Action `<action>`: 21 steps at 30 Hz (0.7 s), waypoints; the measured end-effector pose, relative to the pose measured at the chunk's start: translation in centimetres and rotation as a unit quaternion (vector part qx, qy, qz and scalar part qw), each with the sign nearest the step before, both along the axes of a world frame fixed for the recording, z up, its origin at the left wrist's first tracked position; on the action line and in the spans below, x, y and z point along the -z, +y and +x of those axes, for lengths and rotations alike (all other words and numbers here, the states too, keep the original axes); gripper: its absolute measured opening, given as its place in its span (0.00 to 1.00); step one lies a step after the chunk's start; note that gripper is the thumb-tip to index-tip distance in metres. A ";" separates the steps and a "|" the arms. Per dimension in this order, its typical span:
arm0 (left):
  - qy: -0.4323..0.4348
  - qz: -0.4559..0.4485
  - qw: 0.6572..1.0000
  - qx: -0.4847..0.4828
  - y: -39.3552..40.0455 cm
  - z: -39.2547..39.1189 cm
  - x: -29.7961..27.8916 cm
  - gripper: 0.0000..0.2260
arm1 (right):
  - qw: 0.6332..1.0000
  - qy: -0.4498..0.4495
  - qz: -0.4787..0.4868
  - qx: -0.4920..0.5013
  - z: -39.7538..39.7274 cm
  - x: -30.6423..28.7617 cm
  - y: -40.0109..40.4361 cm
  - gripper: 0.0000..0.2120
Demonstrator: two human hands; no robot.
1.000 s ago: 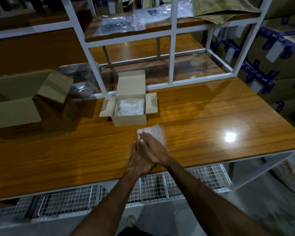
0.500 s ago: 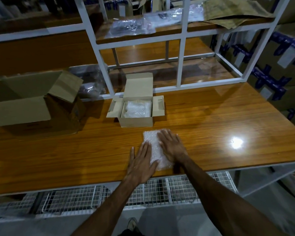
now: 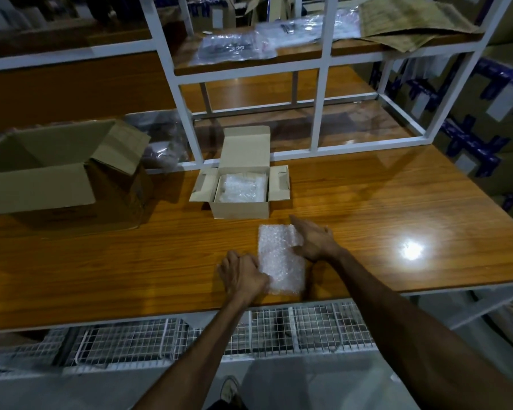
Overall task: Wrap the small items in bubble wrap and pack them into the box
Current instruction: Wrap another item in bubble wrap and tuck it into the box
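A flat bubble-wrap bundle (image 3: 280,257) lies on the wooden table (image 3: 367,220) near its front edge. My left hand (image 3: 242,275) grips the bundle's lower left edge with curled fingers. My right hand (image 3: 313,239) holds its upper right edge, fingers against the wrap. Whatever is inside the wrap is hidden. Just behind stands a small open cardboard box (image 3: 240,207), flaps spread, with another bubble-wrapped piece (image 3: 240,187) inside it.
A large open carton (image 3: 57,176) sits at the table's left. A white metal shelf frame (image 3: 317,93) rises behind the small box, with plastic bags (image 3: 234,47) and brown paper (image 3: 409,22) on its shelf. Stacked cartons stand at the right. Wire baskets (image 3: 190,335) hang below the table.
My hands were overlapped on the bundle's near end, then spread flat. Now they have moved apart to its left and right edges and hold it there. The camera has shifted closer.
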State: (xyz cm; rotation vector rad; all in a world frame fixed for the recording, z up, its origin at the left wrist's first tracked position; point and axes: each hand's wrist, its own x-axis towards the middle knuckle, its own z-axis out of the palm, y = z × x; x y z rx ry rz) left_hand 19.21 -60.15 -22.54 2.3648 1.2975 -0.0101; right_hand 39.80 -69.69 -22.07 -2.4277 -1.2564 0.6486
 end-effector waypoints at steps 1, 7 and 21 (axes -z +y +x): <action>0.014 -0.011 1.000 -0.008 0.0 0.2 -0.3 0.14 | 1.000 0.003 -0.013 0.000 0.3 -0.5 -0.1 0.48; -0.042 -0.095 0.995 -0.011 0.5 1.0 -2.0 0.07 | 0.997 0.065 -0.030 0.010 1.6 -0.9 -0.3 0.43; -0.468 -0.305 0.825 -0.087 2.6 -0.6 -5.0 0.22 | 0.847 0.375 0.317 0.205 -2.4 -3.5 -0.7 0.17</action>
